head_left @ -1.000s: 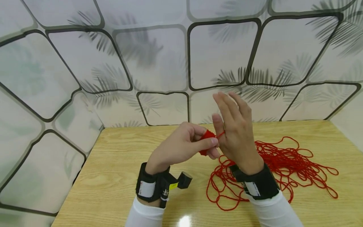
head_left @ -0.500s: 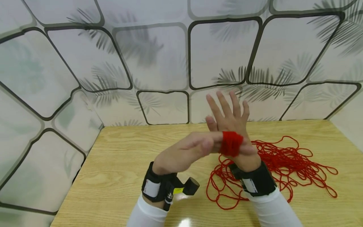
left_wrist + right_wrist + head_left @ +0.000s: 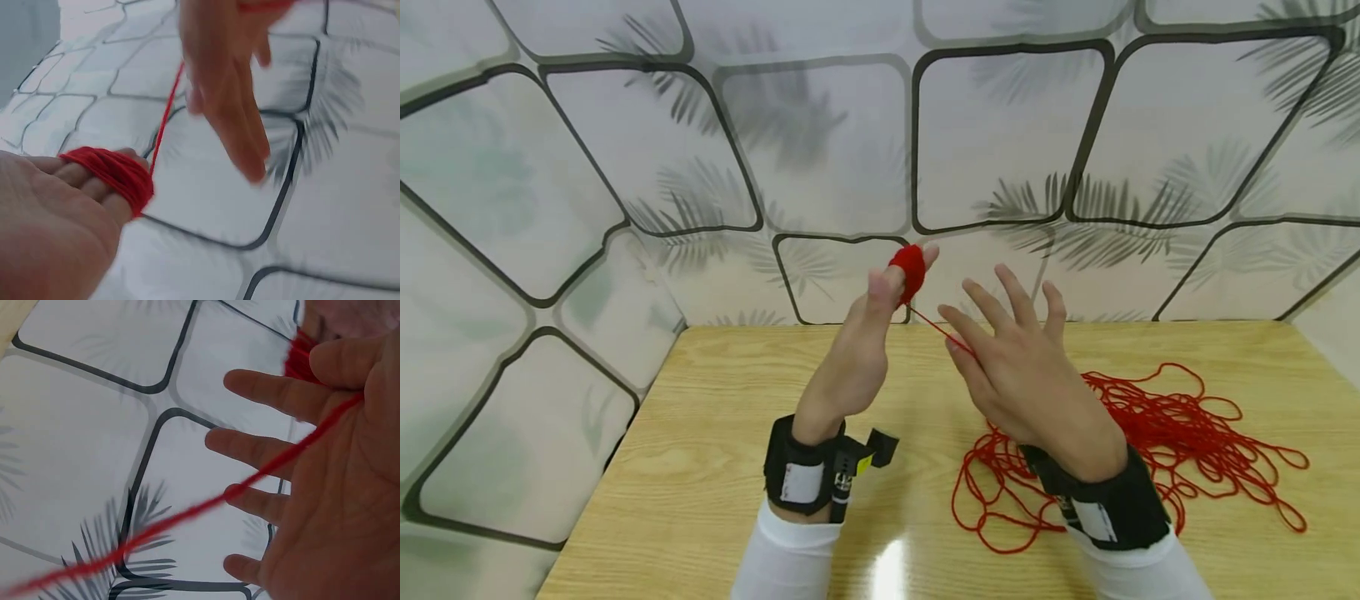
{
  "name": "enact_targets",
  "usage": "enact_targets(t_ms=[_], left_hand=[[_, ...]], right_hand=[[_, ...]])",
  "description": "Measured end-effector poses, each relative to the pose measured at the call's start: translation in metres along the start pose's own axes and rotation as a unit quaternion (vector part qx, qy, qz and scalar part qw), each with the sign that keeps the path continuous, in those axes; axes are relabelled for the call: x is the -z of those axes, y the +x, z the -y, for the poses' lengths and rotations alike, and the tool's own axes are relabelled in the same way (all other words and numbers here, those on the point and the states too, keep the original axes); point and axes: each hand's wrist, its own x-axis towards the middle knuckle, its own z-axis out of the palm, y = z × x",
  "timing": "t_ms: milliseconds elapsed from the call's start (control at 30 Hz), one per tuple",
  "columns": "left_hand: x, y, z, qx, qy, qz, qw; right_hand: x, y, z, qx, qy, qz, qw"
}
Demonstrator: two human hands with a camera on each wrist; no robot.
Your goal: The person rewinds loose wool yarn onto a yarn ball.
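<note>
Red yarn (image 3: 910, 271) is wound in a thick band round the fingers of my left hand (image 3: 853, 358), which is raised with the fingers extended. In the left wrist view the band of yarn (image 3: 115, 178) crosses the straight fingers below their tips. A single taut strand (image 3: 943, 332) runs from it to my right hand (image 3: 1030, 383), whose fingers are spread. Seen from the right wrist, the strand (image 3: 187, 515) passes over the open palm into the crook between thumb and forefinger. The hands are apart, and both are above the table.
A loose, tangled heap of red yarn (image 3: 1172, 425) lies on the wooden table (image 3: 715, 417), partly behind the right forearm. Its loops spread leftward under the right wrist. A patterned wall (image 3: 992, 142) rises behind the table. Both wrists wear black straps (image 3: 801, 467) with cameras.
My left hand first sat beside the right, then swept across in front of the right palm, and has now swung up and left. The strand between them has lengthened; the right fingers have spread.
</note>
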Motion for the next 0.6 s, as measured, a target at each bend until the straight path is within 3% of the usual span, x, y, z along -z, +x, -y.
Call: enact_targets(t_ms=[133, 233, 300, 467, 533, 600], left_hand=[[0.001, -0.003, 0.001, 0.114, 0.089, 0.019, 0.9894], [0.001, -0.004, 0.000, 0.177, 0.128, 0.072, 0.9733], [0.000, -0.004, -0.001, 0.206, 0.149, 0.126, 0.9589], [-0.005, -0.006, 0.000, 0.230, 0.151, 0.288, 0.9172], [-0.008, -0.007, 0.000, 0.214, 0.127, 0.339, 0.9072], [-0.011, -0.007, 0.000, 0.186, 0.085, 0.378, 0.9029]], right_hand=[[0.005, 0.001, -0.005, 0.000, 0.007, -0.102, 0.995], [0.006, 0.003, -0.010, -0.004, 0.031, -0.180, 0.983], [0.007, 0.004, -0.012, -0.008, 0.054, -0.215, 0.975], [0.005, 0.006, -0.015, -0.027, 0.108, -0.261, 0.959], [0.003, 0.007, -0.017, -0.038, 0.121, -0.267, 0.955], [0.000, 0.008, -0.019, -0.047, 0.132, -0.269, 0.953]])
